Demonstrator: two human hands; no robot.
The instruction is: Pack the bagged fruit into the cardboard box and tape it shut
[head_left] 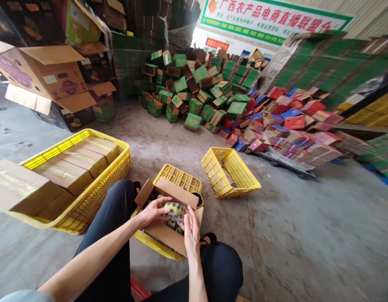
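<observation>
My left hand [155, 212] and my right hand [190, 226] hold a yellow-green bundle with dark spots [174, 211] between them. It looks like fruit in clear wrap; its exact kind does not show. Both hands are over an open cardboard box [164, 235] with its flaps folded outward. More dark and yellow-green pieces [172, 225] lie inside the box, partly hidden by my hands. Beneath the box is a yellow plastic crate [178, 177] between my knees. A roll of yellow tape [198, 199] sits at the box's far right corner.
A large yellow crate [126, 157] with several taped cartons [82, 159] stands on the left. Another yellow crate [244, 174] rests on the floor ahead to the right. Heaped green boxes [194, 121] and red and blue boxes [294, 122] lie beyond. Big cartons [52, 77] are stacked at far left.
</observation>
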